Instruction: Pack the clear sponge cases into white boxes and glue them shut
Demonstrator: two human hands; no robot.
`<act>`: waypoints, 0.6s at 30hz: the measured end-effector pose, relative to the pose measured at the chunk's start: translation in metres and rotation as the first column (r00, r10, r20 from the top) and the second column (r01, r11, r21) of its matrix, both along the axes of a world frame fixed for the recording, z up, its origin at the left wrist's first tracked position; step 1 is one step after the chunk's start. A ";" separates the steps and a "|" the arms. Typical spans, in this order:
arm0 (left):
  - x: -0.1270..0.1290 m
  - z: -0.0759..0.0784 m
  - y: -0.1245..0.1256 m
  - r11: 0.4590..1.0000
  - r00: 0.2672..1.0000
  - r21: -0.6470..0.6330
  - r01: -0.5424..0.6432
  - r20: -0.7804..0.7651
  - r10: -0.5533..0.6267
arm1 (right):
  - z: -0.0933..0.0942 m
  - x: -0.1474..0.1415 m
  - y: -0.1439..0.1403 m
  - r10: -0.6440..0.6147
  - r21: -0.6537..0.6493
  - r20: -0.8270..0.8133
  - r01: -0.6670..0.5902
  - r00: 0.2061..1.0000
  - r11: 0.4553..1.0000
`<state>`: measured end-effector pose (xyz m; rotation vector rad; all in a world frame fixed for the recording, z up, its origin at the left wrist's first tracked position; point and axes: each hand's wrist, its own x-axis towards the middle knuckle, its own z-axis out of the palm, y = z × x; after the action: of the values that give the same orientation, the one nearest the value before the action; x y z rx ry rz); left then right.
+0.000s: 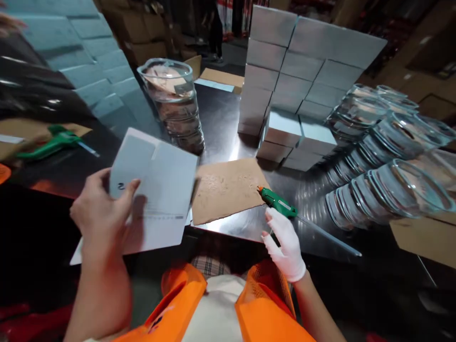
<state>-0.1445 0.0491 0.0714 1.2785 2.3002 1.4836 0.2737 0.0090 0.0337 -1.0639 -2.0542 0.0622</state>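
Observation:
My left hand grips a flat white carton at its left side, thumb on top. Small black print shows on the carton's face. In a white glove, my right hand is at the handle of a green glue gun, with finger and thumb around it; the handle is mostly hidden. The gun's orange tip points left over a brown cardboard sheet, which has glue spots on it. A clear glue stick sticks out from the gun's rear.
White boxes are stacked at the back of the metal table. Stacks of clear glass bowls stand at right and left of centre. Another green glue gun lies at left. A person stands far behind.

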 end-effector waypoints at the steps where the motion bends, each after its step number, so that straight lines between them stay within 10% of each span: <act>1: 0.019 0.008 -0.010 0.999 0.992 0.024 0.029 -0.124 -0.026 | 0.010 -0.008 0.002 0.031 0.039 -0.043 -0.029 0.999 0.999; 6: 0.101 0.006 -0.048 0.769 0.760 0.028 0.639 -0.181 -0.625 | 0.042 -0.045 0.017 -0.016 0.093 -0.171 0.033 0.985 0.995; 10: 0.102 -0.031 -0.065 0.727 0.728 0.055 0.684 -0.113 -0.676 | 0.030 -0.039 0.014 -0.052 -0.353 -0.178 -0.015 0.983 0.935; 14: 0.081 -0.061 -0.072 0.699 0.699 0.008 0.715 -0.028 -0.715 | 0.011 -0.022 0.002 0.111 -0.823 -0.275 -0.294 0.955 0.486; 18: 0.088 -0.078 -0.077 0.467 0.469 -0.182 0.865 -0.035 -0.883 | 0.001 -0.029 -0.012 0.175 -0.803 -0.582 -0.595 0.794 0.034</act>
<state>-0.0563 -0.0279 -0.0061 2.0758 1.2593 0.8261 0.2446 -0.0026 0.0343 -0.9349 -1.7418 2.0684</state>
